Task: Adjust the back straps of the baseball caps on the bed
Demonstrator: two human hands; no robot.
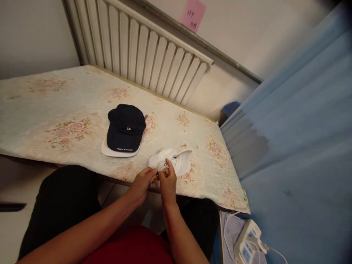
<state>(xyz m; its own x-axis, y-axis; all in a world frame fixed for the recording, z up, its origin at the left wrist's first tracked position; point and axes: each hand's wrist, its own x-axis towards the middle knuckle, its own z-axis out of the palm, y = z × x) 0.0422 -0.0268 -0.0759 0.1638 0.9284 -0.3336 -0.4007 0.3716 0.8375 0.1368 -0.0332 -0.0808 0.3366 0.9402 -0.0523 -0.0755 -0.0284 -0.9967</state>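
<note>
A white baseball cap (162,158) lies on its side near the bed's front edge, its brim (183,163) pointing right. My left hand (142,182) pinches the cap's back strap between thumb and fingers, beside a small dark piece. Close against it, my right hand (168,183) has its thumb and fingers curled on the same strap, with one finger raised toward the cap. The fingers partly hide the strap. To the left, a navy baseball cap (125,126) with small white lettering on its brim rests on top of another white cap, whose brim (121,153) shows beneath.
A floral cover (68,106) spreads over the bed. Behind it stands a white radiator (143,47) along the wall, below a pink note (193,15). A blue curtain (297,128) hangs at the right. A white power strip (247,240) with cables sits at lower right.
</note>
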